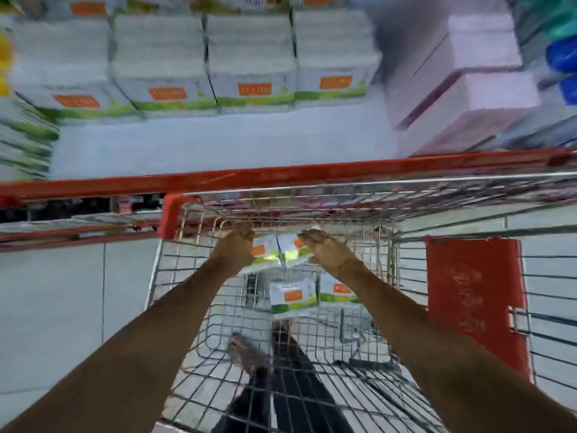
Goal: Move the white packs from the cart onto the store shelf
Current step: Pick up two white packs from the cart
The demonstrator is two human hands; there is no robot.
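Both hands, left [236, 249] and right [326, 250], clasp packs [282, 250] mid-frame inside the wire cart [359, 201]. More packs [293, 296] lie below. Red-edged shelf [218, 148] above holds stacked packs; grey tiled floor [62, 307].

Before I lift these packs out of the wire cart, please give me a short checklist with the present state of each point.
1. Left hand on the white packs with orange labels: ok, it touches them.
2. Right hand on them: ok.
3. Firm grip: cannot tell, blurred.
4. Free space on the white store shelf: ok, front is bare.
5. Path over the red cart rim: ok.
6. More packs left in the wire cart: ok, two remaining packs lie lower.
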